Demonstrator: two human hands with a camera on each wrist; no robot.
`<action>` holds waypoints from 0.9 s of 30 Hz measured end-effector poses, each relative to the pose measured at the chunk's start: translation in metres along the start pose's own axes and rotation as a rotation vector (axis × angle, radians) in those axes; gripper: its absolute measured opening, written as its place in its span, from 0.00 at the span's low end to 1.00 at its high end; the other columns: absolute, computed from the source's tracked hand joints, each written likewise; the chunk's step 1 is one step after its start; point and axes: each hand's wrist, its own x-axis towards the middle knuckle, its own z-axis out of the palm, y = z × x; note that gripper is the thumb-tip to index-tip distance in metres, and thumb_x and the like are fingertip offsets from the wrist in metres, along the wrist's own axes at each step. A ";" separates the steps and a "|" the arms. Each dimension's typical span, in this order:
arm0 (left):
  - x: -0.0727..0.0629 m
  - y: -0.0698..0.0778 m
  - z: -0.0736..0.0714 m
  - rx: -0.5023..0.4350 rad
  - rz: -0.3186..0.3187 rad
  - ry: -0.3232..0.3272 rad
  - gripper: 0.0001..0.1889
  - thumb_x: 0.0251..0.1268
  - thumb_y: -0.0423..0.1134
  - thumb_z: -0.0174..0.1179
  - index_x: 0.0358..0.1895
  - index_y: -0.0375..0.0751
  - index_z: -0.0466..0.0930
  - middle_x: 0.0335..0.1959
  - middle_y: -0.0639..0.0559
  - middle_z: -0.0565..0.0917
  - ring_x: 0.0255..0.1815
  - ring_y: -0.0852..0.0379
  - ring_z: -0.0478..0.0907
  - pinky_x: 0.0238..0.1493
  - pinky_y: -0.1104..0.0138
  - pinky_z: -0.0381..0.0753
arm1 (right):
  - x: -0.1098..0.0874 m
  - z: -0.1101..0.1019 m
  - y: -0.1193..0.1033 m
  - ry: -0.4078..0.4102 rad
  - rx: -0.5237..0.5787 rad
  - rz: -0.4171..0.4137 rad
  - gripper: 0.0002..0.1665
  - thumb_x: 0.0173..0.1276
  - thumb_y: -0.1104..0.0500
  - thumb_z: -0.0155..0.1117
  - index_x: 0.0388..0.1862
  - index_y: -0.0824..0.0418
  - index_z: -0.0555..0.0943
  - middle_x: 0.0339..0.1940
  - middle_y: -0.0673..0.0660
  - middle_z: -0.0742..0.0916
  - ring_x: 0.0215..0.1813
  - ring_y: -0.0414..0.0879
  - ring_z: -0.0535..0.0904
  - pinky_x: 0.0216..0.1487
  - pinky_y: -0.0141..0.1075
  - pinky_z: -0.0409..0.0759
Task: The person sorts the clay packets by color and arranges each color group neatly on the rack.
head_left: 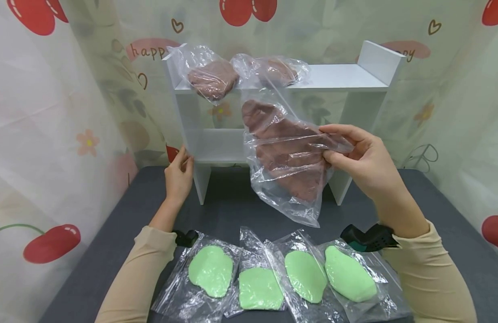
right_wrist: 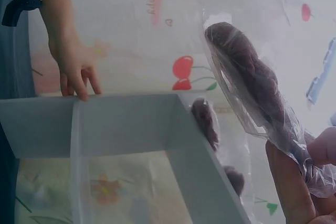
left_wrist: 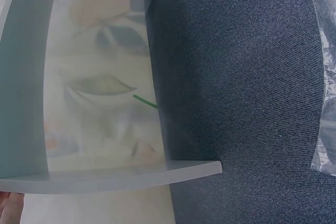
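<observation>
My right hand point(head_left: 370, 166) pinches the edge of a clear plastic bag holding a brown, clay-like slab point(head_left: 289, 157); it hangs in front of the white shelf. The right wrist view shows this brown slab point(right_wrist: 252, 72) edge-on, with thumb and fingers on the plastic. Against the outer left side of the white shelf point(head_left: 222, 146), the fingers of my left hand point(head_left: 179, 177) touch the panel. That left hand point(right_wrist: 76, 69) also appears in the right wrist view, fingers fairly straight. Two bagged brown lumps, one on the left point(head_left: 214, 80) and one beside it point(head_left: 279, 72), lie on the top board.
Several clear bags with flat green pieces, such as the leftmost green piece point(head_left: 211, 271), lie along the front of the dark table point(head_left: 228, 193). A patterned cloth point(head_left: 273, 27) hangs behind the shelf. A thin cable point(head_left: 424, 154) is at the back right.
</observation>
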 end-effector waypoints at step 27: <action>0.000 -0.002 0.000 -0.006 0.013 -0.012 0.25 0.71 0.35 0.50 0.69 0.37 0.61 0.59 0.33 0.75 0.56 0.41 0.78 0.53 0.51 0.79 | 0.052 -0.041 -0.033 0.384 0.529 -0.110 0.27 0.56 0.83 0.56 0.56 0.70 0.74 0.43 0.63 0.81 0.37 0.50 0.82 0.31 0.34 0.85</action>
